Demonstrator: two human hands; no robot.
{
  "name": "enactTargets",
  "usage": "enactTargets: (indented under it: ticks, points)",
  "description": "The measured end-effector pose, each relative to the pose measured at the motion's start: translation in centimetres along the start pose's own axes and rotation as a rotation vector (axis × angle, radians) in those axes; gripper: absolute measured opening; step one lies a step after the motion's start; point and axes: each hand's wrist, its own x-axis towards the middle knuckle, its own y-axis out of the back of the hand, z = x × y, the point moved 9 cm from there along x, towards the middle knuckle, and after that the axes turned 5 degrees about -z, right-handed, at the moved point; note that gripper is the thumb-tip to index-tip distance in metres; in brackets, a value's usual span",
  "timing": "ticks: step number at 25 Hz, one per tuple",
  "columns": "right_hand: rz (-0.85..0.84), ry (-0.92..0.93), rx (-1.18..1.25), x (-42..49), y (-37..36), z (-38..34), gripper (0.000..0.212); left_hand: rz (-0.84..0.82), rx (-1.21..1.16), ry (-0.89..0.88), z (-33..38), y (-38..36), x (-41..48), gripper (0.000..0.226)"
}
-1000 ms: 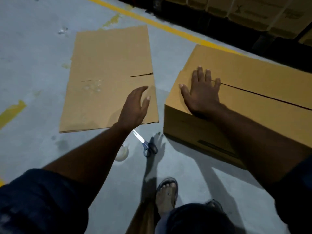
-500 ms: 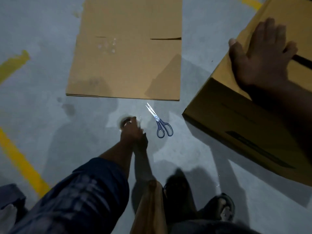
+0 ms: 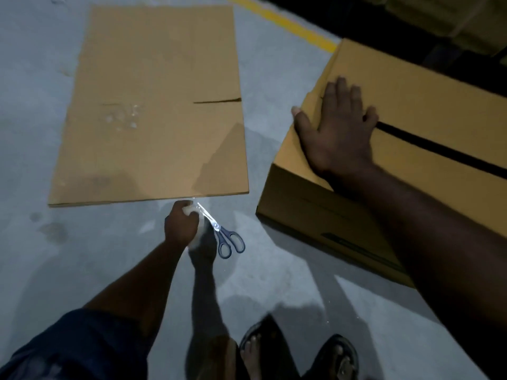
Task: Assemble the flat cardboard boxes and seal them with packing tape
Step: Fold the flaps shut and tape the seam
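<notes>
Well left of the assembled brown cardboard box [image 3: 439,91], a flattened brown cardboard carton [image 3: 153,105] lies on the grey concrete floor [image 3: 33,133], not yet folded up. Nearer the box, off its near left corner, the person's left hand [image 3: 179,224] is curled down around a whitish, translucent roll of packing tape [image 3: 198,235], fingers wrapped over its rim. A pair of blue-handled steel scissors [image 3: 229,239] lies between that roll and the box; whether the blades touch the roll cannot be told. On the box's top, at its left end, the right hand [image 3: 338,133] lies flat with fingers spread, pressing the flaps down beside the dark open seam [image 3: 439,150] that runs off to the right.

The step in hand looks to be fetching the tape to seal that seam. To do it well, the left hand should lift the roll without dragging the scissors along and find the loose tape end before reaching the box. It should then start the strip over the box's left edge while the right palm holds the flaps level and tight together, since the gap looks wide
</notes>
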Motion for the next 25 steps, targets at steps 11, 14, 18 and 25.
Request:
enactTargets:
  ticks: [11,14,18,25]
  points:
    - [-0.061,0.031,-0.027,-4.7,3.5,14.0,0.075,-0.191,0.571,-1.078,45.7,2.2,-17.6,0.025]
    - [-0.062,-0.118,-0.045,-8.2,5.1,23.6,0.078,-0.288,0.871,-1.175,51.5,-4.5,-24.3,0.021]
    - [-0.024,-0.304,-0.028,-14.8,7.3,35.1,0.076,-0.475,1.087,-1.261,55.3,-17.3,-33.1,0.019]
    - [0.148,-0.359,0.61,-20.3,9.0,44.1,0.044,-0.61,1.278,-1.373,58.3,-35.2,-45.3,0.027]
